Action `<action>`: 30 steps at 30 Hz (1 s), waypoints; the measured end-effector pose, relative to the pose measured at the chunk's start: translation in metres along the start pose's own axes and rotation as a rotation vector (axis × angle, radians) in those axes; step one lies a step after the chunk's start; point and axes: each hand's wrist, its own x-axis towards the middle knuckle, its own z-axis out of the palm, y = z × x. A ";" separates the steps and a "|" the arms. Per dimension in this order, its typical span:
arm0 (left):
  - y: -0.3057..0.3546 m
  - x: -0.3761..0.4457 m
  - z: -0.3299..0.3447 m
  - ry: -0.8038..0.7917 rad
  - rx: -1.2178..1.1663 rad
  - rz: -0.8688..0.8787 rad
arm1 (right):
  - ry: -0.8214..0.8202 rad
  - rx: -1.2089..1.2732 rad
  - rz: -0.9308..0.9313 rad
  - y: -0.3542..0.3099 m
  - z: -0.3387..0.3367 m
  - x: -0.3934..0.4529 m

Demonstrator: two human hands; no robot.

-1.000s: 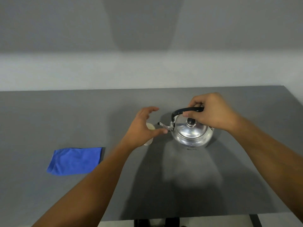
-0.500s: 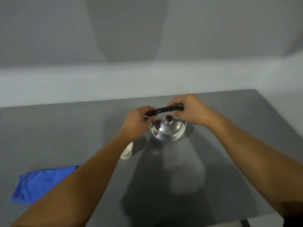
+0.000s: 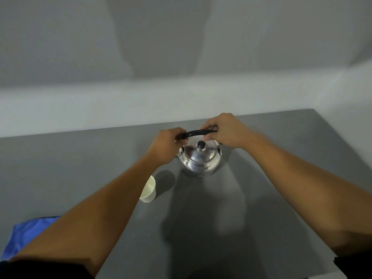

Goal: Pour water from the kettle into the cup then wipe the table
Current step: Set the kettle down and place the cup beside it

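Observation:
A shiny metal kettle [image 3: 199,160] with a black knob and a black arched handle stands on the grey table [image 3: 60,168]. My right hand [image 3: 225,130] grips the right end of the handle. My left hand [image 3: 167,144] pinches the left end and hides the spout. A white paper cup [image 3: 149,189] stands upright to the kettle's front left, partly covered by my left forearm. A blue cloth [image 3: 30,236] lies at the table's front left, half under that arm.
The table's far edge [image 3: 100,127] runs along a pale wall, and its right edge [image 3: 342,168] slants down toward the front. Shadows of my arms fall on the surface in front of the kettle.
My left hand left the cup and rose to the left end of the kettle handle. The view shifted, so the kettle now sits more central and the cloth lower left.

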 end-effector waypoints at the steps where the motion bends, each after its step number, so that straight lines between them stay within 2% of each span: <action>1: 0.000 0.002 0.001 0.002 0.005 -0.004 | 0.000 0.000 0.002 0.001 0.000 0.002; 18: -0.003 0.002 0.007 0.010 -0.015 -0.052 | -0.009 0.004 0.023 0.012 0.008 0.009; 22: -0.001 -0.016 -0.007 0.091 -0.029 -0.034 | -0.014 -0.057 0.018 0.006 0.009 0.001; 30: -0.002 -0.091 -0.047 0.206 0.028 0.103 | 0.156 -0.049 -0.131 -0.030 0.021 -0.024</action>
